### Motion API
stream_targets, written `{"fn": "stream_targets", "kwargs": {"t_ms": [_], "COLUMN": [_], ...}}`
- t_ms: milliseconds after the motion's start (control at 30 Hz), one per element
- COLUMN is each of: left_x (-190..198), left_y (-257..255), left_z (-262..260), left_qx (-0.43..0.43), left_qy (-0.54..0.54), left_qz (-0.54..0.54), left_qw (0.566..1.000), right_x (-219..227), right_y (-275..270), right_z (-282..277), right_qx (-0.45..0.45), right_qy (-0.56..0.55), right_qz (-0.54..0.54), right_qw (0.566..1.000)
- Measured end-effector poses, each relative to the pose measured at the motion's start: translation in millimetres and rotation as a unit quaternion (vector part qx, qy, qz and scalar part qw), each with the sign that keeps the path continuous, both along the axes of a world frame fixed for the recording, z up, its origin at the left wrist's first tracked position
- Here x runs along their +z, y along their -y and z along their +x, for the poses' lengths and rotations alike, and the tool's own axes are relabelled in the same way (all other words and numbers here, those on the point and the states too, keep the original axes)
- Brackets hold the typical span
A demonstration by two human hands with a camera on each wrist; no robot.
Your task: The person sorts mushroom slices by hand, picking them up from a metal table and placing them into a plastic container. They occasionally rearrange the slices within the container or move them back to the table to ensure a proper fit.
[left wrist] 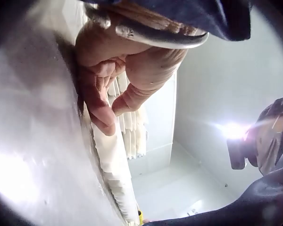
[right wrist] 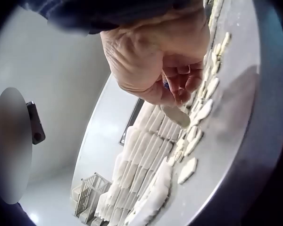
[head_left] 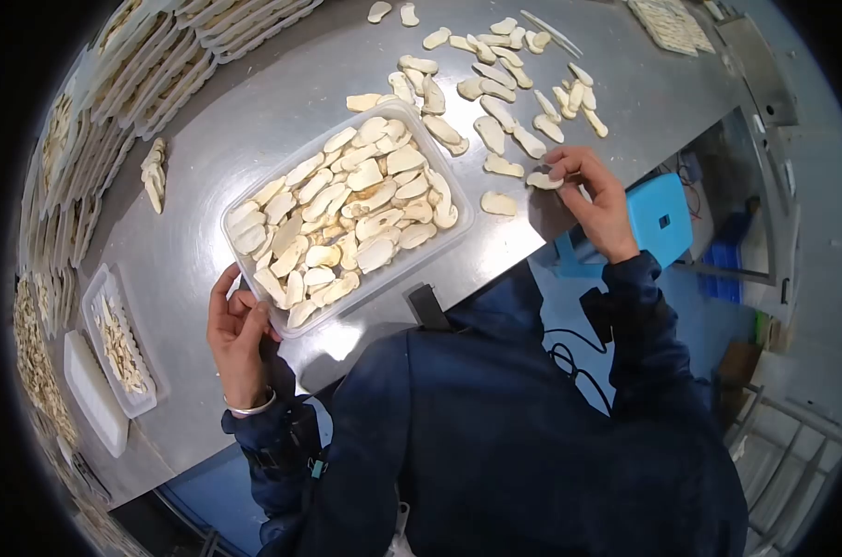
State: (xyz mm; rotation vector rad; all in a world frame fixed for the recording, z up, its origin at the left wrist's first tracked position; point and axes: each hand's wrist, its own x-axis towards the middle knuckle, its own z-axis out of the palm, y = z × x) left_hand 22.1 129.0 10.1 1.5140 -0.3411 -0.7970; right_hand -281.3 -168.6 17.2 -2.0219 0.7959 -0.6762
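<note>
A clear plastic tray [head_left: 380, 284] full of pale mushroom slices [head_left: 351, 181] lies on the metal table in front of me. My left hand [head_left: 238, 343] holds its near left corner, thumb and curled fingers at the rim; in the left wrist view the thumb and index finger come together at the tray's edge. Right of the tray, my right hand [head_left: 595, 204] pinches one mushroom slice [right wrist: 176, 116] between thumb and fingertips, low over the table. Loose slices [head_left: 495, 111] are spread beyond that hand, and a single slice [head_left: 498, 203] lies to its left.
Stacked trays of slices [head_left: 96, 139] line the table's left side. A small tray [head_left: 142, 405] of slender pieces and a white lid-like piece [head_left: 96, 395] sit at the near left. White tweezers [head_left: 553, 33] lie at the back. A blue stool [head_left: 662, 221] stands below the right edge.
</note>
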Motion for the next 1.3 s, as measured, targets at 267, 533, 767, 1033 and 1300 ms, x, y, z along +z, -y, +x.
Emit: {"fn": "stream_targets", "kwargs": {"t_ms": [267, 533, 767, 1033, 1300], "left_x": [-4.8, 1.9, 4.0, 4.4, -4.1], "left_y": [-2.1, 0.4, -1.2, 7.6, 4.4], "left_z": [7.4, 7.6, 10.2, 2.7, 3.1], "left_qx": [-0.025, -0.031, -0.044, -0.056, -0.059], "left_qy": [0.02, 0.018, -0.01, -0.037, -0.029], "left_qz": [-0.002, 0.014, 0.007, -0.022, -0.042], "left_qw": [0.999, 0.999, 0.999, 0.997, 0.997], "right_x": [16.6, 4.8, 4.6, 53.0, 28.5], "right_y": [-18.3, -6.4, -6.3, -64.6, -111.5], "right_z": [-6.0, 2.3, 11.3, 131.0, 219.9], "right_qx": [-0.037, -0.024, 0.005, 0.189, 0.306], "right_qy": [-0.175, -0.194, -0.216, -0.029, -0.008], "right_qz": [-0.155, -0.184, -0.296, -0.346, -0.359], "right_qw": [0.972, 0.963, 0.93, 0.918, 0.882]}}
